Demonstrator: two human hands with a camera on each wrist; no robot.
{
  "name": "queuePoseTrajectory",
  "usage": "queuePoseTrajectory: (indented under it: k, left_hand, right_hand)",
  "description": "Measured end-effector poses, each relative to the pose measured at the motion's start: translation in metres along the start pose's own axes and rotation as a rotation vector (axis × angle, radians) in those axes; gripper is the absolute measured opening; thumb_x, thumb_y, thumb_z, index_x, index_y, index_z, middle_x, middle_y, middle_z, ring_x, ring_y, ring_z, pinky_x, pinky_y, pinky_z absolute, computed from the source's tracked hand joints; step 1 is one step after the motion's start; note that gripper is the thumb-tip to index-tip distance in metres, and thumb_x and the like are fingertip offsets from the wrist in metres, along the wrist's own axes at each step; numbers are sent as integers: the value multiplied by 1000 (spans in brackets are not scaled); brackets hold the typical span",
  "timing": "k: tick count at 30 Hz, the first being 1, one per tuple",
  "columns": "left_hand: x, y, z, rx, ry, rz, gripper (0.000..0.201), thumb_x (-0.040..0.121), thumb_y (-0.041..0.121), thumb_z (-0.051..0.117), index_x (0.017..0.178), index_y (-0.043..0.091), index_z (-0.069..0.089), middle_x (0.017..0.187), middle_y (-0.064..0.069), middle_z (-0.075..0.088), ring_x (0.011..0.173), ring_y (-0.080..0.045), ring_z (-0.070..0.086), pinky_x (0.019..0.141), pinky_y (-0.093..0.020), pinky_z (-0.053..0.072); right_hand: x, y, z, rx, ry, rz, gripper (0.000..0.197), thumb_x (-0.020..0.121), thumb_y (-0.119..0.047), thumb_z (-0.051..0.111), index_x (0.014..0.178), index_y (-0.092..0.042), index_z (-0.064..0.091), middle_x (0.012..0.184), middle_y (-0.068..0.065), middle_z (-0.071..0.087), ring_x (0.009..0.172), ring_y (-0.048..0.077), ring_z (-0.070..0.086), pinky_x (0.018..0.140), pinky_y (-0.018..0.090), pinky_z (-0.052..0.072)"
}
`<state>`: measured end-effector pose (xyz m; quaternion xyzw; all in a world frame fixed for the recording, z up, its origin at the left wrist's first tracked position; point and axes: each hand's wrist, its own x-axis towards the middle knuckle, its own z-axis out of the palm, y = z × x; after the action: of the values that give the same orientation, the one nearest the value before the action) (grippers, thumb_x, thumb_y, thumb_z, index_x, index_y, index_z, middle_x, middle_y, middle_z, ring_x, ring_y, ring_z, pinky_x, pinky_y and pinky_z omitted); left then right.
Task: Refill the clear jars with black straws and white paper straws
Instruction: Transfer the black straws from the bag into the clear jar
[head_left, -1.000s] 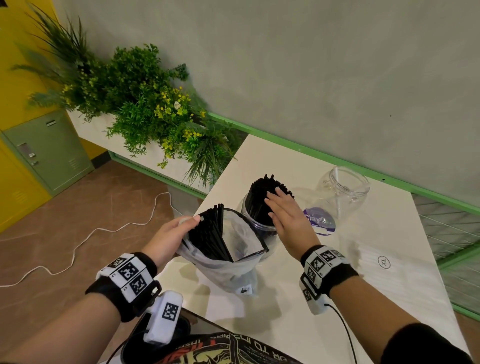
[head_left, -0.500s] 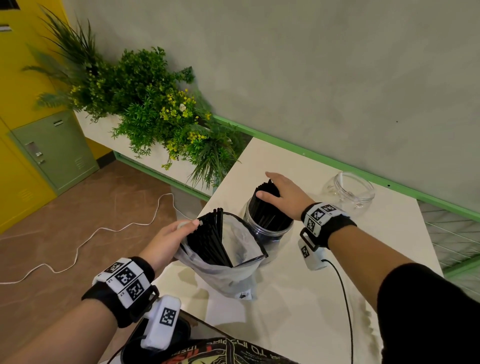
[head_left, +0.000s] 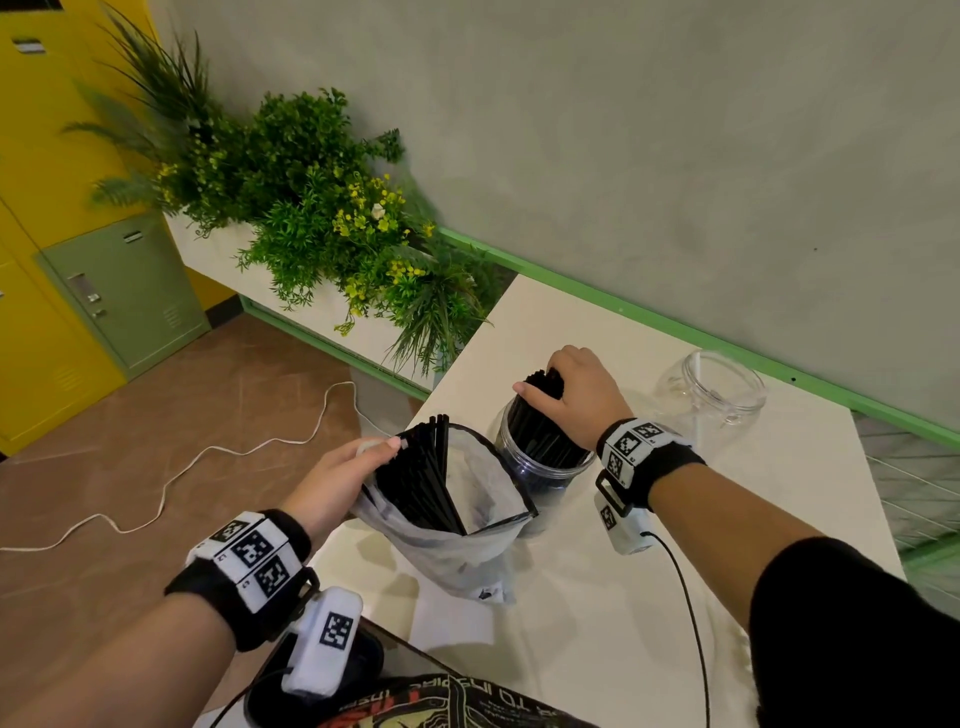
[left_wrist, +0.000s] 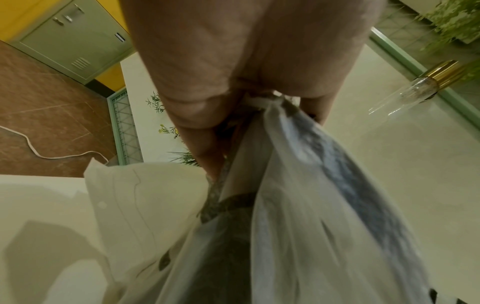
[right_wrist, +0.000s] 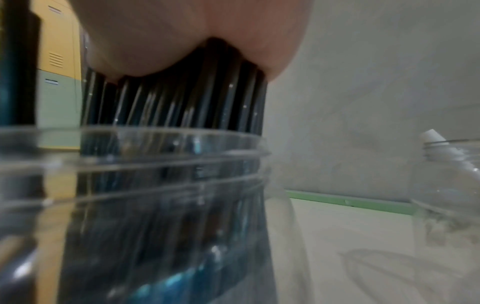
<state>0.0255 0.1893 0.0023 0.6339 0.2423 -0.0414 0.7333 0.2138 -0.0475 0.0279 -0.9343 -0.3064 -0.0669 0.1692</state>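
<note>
Jar (head_left: 540, 467) holds black straws (head_left: 540, 415); bag (head_left: 457, 525) too.

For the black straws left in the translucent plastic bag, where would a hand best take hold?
Probably at their upper ends, coming from above through the open mouth. The black straws stand leaning against the side of the translucent plastic bag held by the left hand, tips poking above the rim.

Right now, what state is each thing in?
Near jar: upright, packed with black straws.
Far jar: lidless, nearly empty.
Plastic bag: open, straws inside.
Left hand: pinching bag's rim.
Right hand: curled over straw tops.
</note>
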Motion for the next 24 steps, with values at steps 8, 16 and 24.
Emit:
queuePoseTrajectory:
  k: [8,16,24]
  left_hand:
    - [3,0,0,1,1,-9,29,89,35,62,105,11,70,104,-11,73,102,-29,68,101,-50,46]
    - [0,-2,-2,-3,-17,-6,27,92,33,60,106,13,70,105,-9,74,102,-26,69,101,-48,46]
    - [-2,0,2,5,-21,0,29,91,33,60,107,11,69,102,-9,74,100,-27,69,100,-46,48]
  right_hand:
    - [-6,-9,1,-42,127,78,64,81,-72,35,107,-17,55,108,0,52,102,21,43,88,37,37]
    - [-47,29,-13,204,70,-73,78,84,-69,39,142,-17,38,145,3,36,133,16,30,109,29,22]
    - [-39,44,-8,-44,-74,-191,107,69,-84,49,151,-22,18,157,2,19,142,24,22,117,45,23]
